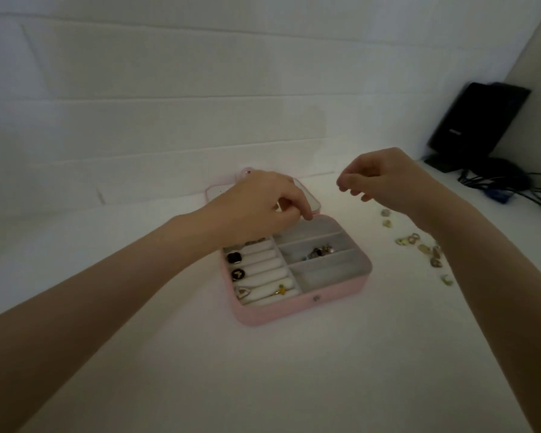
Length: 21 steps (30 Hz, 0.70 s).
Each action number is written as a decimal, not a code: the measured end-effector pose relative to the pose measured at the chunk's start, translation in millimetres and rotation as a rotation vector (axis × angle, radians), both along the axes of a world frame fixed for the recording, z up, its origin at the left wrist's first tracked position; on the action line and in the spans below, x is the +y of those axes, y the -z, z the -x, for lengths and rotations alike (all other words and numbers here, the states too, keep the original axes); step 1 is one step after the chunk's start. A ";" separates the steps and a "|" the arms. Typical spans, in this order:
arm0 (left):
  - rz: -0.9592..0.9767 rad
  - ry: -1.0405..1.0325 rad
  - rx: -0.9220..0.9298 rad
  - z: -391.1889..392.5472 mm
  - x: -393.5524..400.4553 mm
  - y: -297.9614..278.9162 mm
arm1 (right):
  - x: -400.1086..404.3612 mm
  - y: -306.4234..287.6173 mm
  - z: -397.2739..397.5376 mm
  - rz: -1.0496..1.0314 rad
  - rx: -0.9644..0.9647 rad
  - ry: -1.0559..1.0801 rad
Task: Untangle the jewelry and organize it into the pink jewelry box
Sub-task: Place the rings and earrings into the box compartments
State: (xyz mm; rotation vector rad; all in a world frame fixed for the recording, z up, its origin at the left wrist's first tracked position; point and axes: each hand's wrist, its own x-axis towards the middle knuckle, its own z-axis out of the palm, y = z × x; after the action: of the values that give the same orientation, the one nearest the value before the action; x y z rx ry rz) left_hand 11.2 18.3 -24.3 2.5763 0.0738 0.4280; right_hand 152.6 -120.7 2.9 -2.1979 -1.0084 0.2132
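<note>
The pink jewelry box [294, 310] lies open mid-table, its lid [311, 200] folded back. Its white ring rolls hold a black square piece [234, 257], a black round piece [238, 274], a heart-shaped ring [243, 292] and a yellow piece [281, 289]. A small jewelry cluster [320, 253] sits in the middle right compartment. My left hand [263, 207] hovers over the box's far left corner with curled fingers pinched together; whether it holds anything is unclear. My right hand [388, 179] is raised to the right of the lid, fingertips pinched, with nothing visible in them.
Loose jewelry [425, 248] lies scattered on the white table to the right of the box, partly behind my right forearm. A black device [475, 123] with cables [512, 185] stands at the far right corner. A white wall runs along the back.
</note>
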 end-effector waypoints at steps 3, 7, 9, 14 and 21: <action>0.004 0.027 0.049 -17.5 -9.5 0.4 | -16.5 12.6 -35.3 0.113 -0.158 0.157; -0.009 0.005 0.054 -30.9 -18.7 -2.0 | -26.9 45.9 -56.1 0.306 -0.257 0.199; -0.026 -0.008 0.063 -33.1 -21.3 -4.1 | -26.1 54.0 -56.2 0.364 -0.266 0.201; -0.004 -0.033 0.065 -30.6 -26.8 -3.4 | -24.9 51.2 -53.9 0.256 -0.162 0.211; 0.268 -0.152 -0.052 -19.7 -33.2 -7.0 | -28.8 -5.2 -0.1 -0.286 0.454 -0.164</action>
State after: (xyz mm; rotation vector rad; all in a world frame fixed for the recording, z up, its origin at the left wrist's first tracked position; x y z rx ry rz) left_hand 30.8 -15.0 -17.3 2.3029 0.2897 0.5044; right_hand 152.7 -149.5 8.1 -1.7044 -0.8952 0.5780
